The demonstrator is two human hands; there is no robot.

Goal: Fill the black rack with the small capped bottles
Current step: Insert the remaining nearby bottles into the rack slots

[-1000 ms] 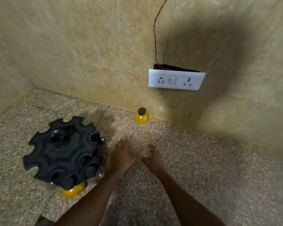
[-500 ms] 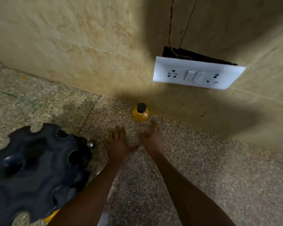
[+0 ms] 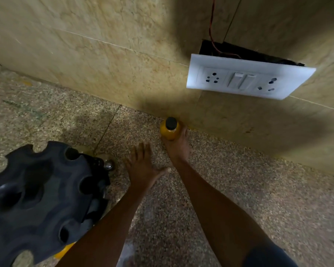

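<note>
Right hand reaching a small capped bottle upright at the wall's foot, fingers touching it, closure not discernible. Left hand spread open, empty, over the floor. Black rack lower left. Best gripped around the body, below the cap.

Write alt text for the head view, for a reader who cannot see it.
A person's right hand reaches a small yellow bottle with a black cap standing where the speckled floor meets a tiled wall, below a white switch plate. The left hand hovers open beside a black rack at lower left.
</note>
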